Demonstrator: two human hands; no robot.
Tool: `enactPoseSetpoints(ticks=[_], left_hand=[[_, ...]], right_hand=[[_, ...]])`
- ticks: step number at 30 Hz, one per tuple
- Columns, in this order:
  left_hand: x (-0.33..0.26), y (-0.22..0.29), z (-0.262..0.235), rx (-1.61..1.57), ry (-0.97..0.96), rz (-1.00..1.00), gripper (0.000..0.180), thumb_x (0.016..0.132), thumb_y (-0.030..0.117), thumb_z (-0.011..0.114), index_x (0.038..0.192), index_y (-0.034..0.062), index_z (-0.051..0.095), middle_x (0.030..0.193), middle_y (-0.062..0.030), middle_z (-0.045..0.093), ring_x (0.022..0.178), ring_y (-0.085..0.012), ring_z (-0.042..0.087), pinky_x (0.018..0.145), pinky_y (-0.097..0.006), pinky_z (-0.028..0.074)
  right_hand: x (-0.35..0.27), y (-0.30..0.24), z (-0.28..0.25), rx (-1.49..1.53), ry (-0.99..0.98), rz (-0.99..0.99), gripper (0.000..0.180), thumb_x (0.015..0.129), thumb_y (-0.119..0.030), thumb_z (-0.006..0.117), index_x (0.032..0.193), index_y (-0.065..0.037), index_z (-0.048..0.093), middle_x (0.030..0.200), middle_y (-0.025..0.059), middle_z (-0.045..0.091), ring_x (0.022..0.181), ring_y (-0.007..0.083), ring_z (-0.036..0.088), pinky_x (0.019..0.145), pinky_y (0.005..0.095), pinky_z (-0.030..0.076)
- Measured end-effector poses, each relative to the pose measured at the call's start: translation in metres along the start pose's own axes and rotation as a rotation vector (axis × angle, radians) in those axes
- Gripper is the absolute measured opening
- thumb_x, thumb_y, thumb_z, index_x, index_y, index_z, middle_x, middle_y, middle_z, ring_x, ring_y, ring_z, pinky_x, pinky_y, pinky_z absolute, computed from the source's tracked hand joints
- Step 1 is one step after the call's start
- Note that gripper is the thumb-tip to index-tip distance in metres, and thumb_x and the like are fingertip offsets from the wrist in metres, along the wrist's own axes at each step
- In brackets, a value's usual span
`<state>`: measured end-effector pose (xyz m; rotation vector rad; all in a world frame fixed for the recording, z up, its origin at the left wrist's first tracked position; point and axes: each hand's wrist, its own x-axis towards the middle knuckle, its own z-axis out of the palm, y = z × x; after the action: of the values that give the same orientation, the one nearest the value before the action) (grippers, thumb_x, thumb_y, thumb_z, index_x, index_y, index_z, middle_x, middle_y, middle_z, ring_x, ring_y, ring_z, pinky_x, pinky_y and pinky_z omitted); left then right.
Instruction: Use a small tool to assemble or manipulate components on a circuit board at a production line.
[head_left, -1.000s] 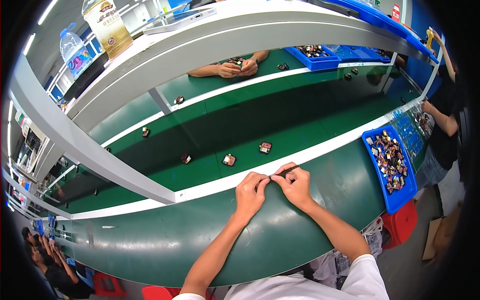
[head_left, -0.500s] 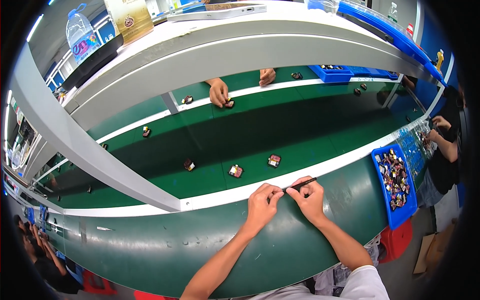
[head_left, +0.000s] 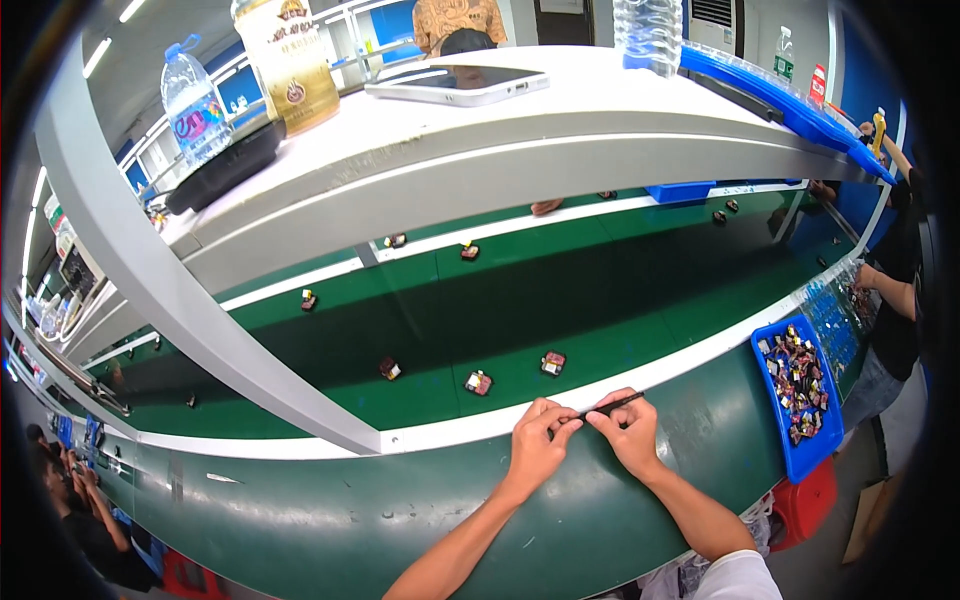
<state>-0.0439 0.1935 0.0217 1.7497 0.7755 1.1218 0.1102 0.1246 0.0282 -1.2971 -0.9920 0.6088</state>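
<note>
My left hand (head_left: 536, 447) and my right hand (head_left: 627, 433) meet on the near green ledge by the white strip. Together they pinch a thin dark stick-like tool (head_left: 610, 405) that points up to the right. Just beyond, on the green conveyor belt (head_left: 600, 300), lie three small components: one (head_left: 552, 362) nearest my hands, another (head_left: 478, 381) to its left, and a third (head_left: 390, 368) further left.
A blue bin (head_left: 800, 455) of small parts sits at my right. More components dot the belt's far side. A person stands at the right edge (head_left: 895, 290). The white shelf (head_left: 480, 140) above holds bottles, a tablet and a black tray. A grey post (head_left: 190, 310) slants across.
My view has tilted down and closer, so the shelf top now fills the upper frame. The belt components drifted slightly. My hands stay together on the thin tool.
</note>
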Motion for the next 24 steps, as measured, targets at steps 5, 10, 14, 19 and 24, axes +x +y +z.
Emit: enactPoseSetpoints(ticks=[5, 10, 14, 19, 24], left_hand=[[-0.0007, 0.0034, -0.0001, 0.016, 0.002, 0.009, 0.015, 0.083, 0.0, 0.079, 0.098, -0.0002, 0.076, 0.089, -0.0067, 0.066, 0.071, -0.0114, 0.058, 0.061, -0.026, 0.046], [0.0004, 0.0038, -0.0021, 0.073, -0.008, -0.003, 0.016, 0.083, -0.001, 0.078, 0.1, 0.0, 0.076, 0.093, -0.0073, 0.067, 0.07, -0.0105, 0.058, 0.059, -0.025, 0.046], [0.0019, -0.0036, -0.0012, 0.006, -0.008, -0.041, 0.019, 0.085, -0.003, 0.076, 0.104, -0.0025, 0.074, 0.1, -0.0091, 0.066, 0.07, -0.0103, 0.062, 0.057, -0.023, 0.049], [0.0013, -0.0016, -0.0013, -0.074, -0.017, -0.078, 0.017, 0.087, -0.004, 0.074, 0.104, -0.0053, 0.072, 0.103, -0.0098, 0.065, 0.07, -0.0113, 0.064, 0.059, -0.023, 0.052], [-0.0006, -0.0046, 0.0004, -0.081, -0.005, -0.096, 0.014, 0.088, -0.003, 0.074, 0.101, -0.0058, 0.072, 0.101, -0.0093, 0.065, 0.067, -0.0111, 0.064, 0.058, -0.024, 0.052]], right_hand=[[-0.0027, -0.0046, 0.0004, -0.008, 0.027, -0.013, 0.017, 0.082, 0.002, 0.081, 0.09, 0.004, 0.066, 0.076, -0.0011, 0.065, 0.054, -0.003, 0.045, 0.05, 0.0161, 0.034], [-0.0029, -0.0053, 0.0019, -0.077, 0.016, -0.068, 0.016, 0.081, 0.002, 0.081, 0.09, 0.006, 0.068, 0.08, 0.002, 0.07, 0.051, -0.0026, 0.044, 0.047, 0.0169, 0.034], [-0.0029, -0.0094, 0.0037, -0.078, 0.006, -0.114, 0.014, 0.081, 0.001, 0.082, 0.09, 0.004, 0.071, 0.084, 0.0046, 0.074, 0.05, -0.0024, 0.043, 0.046, 0.0178, 0.033], [-0.0019, -0.0082, 0.0043, -0.113, 0.017, -0.141, 0.014, 0.08, 0.0, 0.082, 0.089, 0.003, 0.072, 0.075, 0.0014, 0.071, 0.049, -0.0022, 0.04, 0.045, 0.0186, 0.031], [-0.0018, -0.0019, 0.0022, -0.095, 0.025, -0.09, 0.013, 0.082, -0.002, 0.082, 0.089, 0.003, 0.072, 0.059, -0.0042, 0.06, 0.048, -0.0021, 0.038, 0.045, 0.0195, 0.028]])
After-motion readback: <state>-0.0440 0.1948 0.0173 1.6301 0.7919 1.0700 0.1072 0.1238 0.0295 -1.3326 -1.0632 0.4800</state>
